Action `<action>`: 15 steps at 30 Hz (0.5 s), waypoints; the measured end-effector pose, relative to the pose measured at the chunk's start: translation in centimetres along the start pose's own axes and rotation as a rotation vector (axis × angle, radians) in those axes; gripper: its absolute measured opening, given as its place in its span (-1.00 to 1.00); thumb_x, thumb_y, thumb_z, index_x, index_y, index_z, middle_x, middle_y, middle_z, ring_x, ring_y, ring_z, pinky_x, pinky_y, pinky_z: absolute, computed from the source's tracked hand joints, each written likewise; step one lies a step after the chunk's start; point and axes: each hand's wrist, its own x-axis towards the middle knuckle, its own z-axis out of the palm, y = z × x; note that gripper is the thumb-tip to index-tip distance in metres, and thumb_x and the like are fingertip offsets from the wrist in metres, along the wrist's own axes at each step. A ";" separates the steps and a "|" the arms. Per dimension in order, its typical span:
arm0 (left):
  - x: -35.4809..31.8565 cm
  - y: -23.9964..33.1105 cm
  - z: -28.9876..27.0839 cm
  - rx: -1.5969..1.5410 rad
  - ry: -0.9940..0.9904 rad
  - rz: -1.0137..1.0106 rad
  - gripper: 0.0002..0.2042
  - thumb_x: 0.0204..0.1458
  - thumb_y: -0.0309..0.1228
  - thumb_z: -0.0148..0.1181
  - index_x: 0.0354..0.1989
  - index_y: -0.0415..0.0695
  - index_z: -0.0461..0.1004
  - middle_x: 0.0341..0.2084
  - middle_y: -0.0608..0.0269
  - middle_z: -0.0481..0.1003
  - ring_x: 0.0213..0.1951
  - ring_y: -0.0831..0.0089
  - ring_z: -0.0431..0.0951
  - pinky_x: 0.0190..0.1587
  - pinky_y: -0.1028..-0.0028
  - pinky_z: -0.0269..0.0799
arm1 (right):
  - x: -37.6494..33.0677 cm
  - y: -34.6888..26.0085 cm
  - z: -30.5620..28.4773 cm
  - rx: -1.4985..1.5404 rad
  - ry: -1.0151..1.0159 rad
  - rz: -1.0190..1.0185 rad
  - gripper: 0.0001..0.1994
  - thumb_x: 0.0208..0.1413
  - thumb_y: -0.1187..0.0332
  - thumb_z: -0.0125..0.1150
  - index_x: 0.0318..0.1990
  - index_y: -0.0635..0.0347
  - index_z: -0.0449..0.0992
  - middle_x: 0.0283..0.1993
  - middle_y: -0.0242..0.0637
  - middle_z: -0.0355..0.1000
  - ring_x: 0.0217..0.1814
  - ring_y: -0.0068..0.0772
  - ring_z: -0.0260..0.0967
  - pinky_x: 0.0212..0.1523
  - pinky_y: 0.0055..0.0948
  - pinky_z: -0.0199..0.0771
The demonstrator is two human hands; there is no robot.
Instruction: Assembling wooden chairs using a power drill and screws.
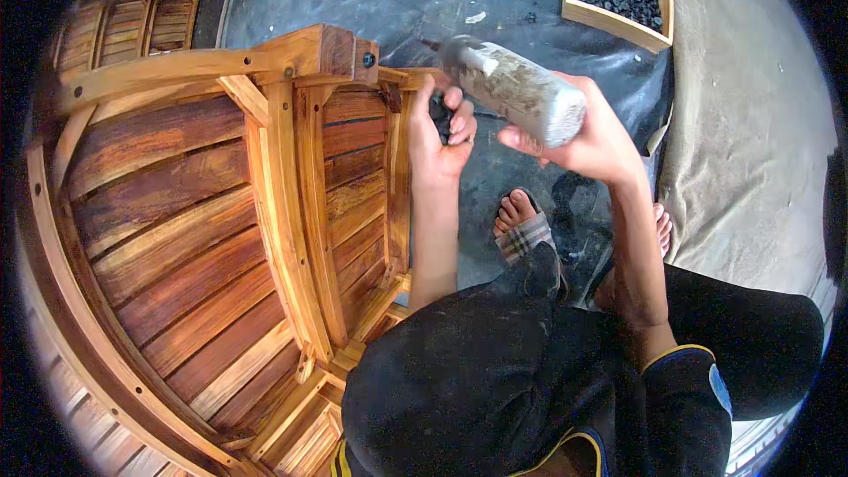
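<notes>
left hand (442, 128) closed on small dark parts, against the wooden chair (265, 177) | right hand (594, 137) grips grey power tool (512, 88), just beside left hand

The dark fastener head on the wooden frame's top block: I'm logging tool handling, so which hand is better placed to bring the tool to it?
Probably the right hand: it grips the grey power tool, whose tip points toward the dark fastener head. The left hand holds small dark pieces against the wooden frame.

Chair (212, 212): orange-brown slats, streaked darker. Power tool (517, 88): mottled grey. Shorts (495, 380) black, yellow piping. Sandal (523, 237) plaid.
</notes>
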 end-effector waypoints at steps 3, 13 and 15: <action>0.0 1.4 3.1 0.055 -0.037 0.026 -0.75 0.23 -0.16 -0.11 -0.24 -0.07 0.36 -0.61 0.31 0.26 -0.73 0.51 0.19 -0.81 0.61 0.04 | -0.4 -1.9 0.0 -0.221 0.060 -0.047 -0.69 -0.19 0.44 0.37 -0.24 0.31 0.49 -0.38 -0.28 0.49 -0.34 -0.51 0.41 -0.30 -0.50 0.41; 3.3 1.7 6.4 0.164 -0.210 0.063 -0.70 0.23 -0.16 -0.12 -0.16 -0.13 0.40 -0.63 0.32 0.31 -0.73 0.54 0.22 -0.79 0.61 0.05 | -1.4 -1.1 -0.5 0.056 0.295 0.138 -0.74 -0.25 0.60 0.16 -0.28 0.35 0.49 -0.39 -0.32 0.50 -0.36 -0.59 0.39 -0.30 -0.55 0.40; 4.0 1.5 6.8 0.164 -0.220 0.051 -0.70 0.22 -0.17 -0.11 -0.17 -0.15 0.41 -0.64 0.33 0.32 -0.73 0.54 0.22 -0.79 0.61 0.05 | -1.3 -1.2 -0.8 0.129 0.307 0.143 -0.75 -0.26 0.60 0.16 -0.30 0.32 0.49 -0.41 -0.38 0.48 -0.37 -0.60 0.38 -0.30 -0.56 0.40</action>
